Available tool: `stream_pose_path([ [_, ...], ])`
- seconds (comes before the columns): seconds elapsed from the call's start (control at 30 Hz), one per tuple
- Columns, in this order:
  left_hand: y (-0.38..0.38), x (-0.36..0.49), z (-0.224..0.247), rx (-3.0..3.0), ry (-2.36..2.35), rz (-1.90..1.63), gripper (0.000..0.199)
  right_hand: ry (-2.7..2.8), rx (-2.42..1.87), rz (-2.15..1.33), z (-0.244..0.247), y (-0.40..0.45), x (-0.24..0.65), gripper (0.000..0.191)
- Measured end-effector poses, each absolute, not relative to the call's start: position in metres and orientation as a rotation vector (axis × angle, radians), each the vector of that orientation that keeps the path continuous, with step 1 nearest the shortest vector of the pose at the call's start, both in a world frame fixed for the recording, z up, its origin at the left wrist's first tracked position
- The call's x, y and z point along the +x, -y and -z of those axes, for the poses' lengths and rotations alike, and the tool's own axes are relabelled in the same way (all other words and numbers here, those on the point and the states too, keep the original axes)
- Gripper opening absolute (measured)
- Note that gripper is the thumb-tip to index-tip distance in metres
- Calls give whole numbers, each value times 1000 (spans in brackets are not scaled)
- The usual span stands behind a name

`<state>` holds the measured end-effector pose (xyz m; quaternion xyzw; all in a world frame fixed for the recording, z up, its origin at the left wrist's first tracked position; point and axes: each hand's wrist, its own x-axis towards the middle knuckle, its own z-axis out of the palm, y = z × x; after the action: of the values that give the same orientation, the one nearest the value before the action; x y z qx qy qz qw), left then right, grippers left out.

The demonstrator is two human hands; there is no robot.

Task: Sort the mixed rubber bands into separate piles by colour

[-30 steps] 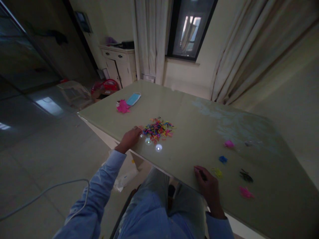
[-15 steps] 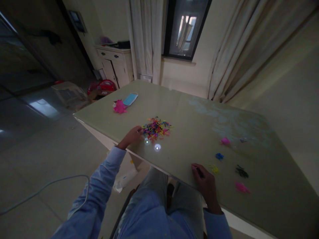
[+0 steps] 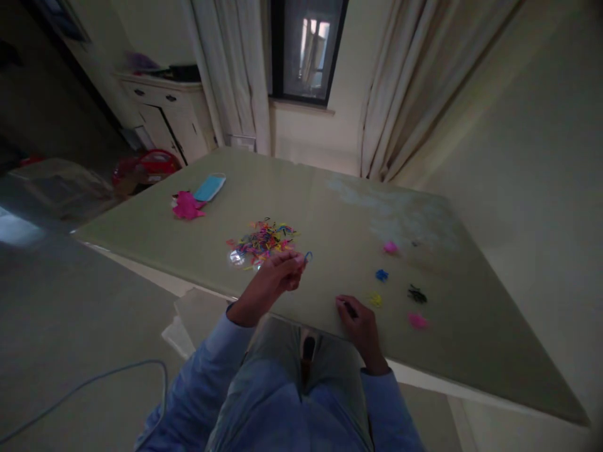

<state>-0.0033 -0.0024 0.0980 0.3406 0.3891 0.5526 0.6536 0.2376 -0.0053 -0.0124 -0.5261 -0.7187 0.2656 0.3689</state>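
Observation:
A small blue rubber band (image 3: 308,257) is pinched between the thumb and forefinger of my left hand (image 3: 277,276), just above the table. Behind that hand lies a mixed heap of coloured rubber bands (image 3: 266,238), partly covered by it. My right hand (image 3: 358,320) rests at the table's near edge with its fingers curled closed; whatever is inside them is hidden. Beside it are small sorted piles: yellow bands (image 3: 375,299), blue bands (image 3: 381,275), black bands (image 3: 417,294), pink bands (image 3: 417,321) and a farther pink pile (image 3: 391,248).
On the table's (image 3: 301,207) left part lie a blue face mask (image 3: 210,188) and a crumpled pink piece (image 3: 187,206). A tiny dark item (image 3: 415,243) sits beyond the piles. A cable (image 3: 94,376) hangs at lower left.
My left hand has moved right from the heap's left side, now lifting a blue rubber band. My right hand stays by the yellow pile. The view has turned to the right.

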Motion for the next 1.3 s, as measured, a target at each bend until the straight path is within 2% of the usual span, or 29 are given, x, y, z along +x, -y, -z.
stream_pose_path([
  [0.13, 1, 57, -109, 732, -713, -1111, 32, 1855, -1355, -663, 14, 6, 236, 27],
  [0.3, -25, 108, -98, 909, -768, -992, 31, 1866, -1412, -592, 19, 6, 235, 23],
  [0.43, -72, 140, -71, 1392, -1041, -939, 23, 1872, -1360, -691, 18, 8, 236, 22],
  [0.57, -113, 165, -45, 2003, -1236, -722, 22, 1860, -1313, -749, 17, 9, 236, 22],
  [0.67, -128, 177, -29, 2125, -1276, -624, 22, 1882, -1309, -727, 18, 9, 236, 19],
  [0.87, -136, 183, -10, 2178, -1292, -558, 22, 1908, -1333, -701, 18, 11, 237, 18],
  [1.03, -136, 175, -12, 2168, -1270, -568, 21, 1912, -1301, -700, 19, 11, 237, 17],
  [1.3, -85, 107, -22, 1949, -1298, -826, 26, 1856, -1314, -740, 16, 11, 236, 21],
])
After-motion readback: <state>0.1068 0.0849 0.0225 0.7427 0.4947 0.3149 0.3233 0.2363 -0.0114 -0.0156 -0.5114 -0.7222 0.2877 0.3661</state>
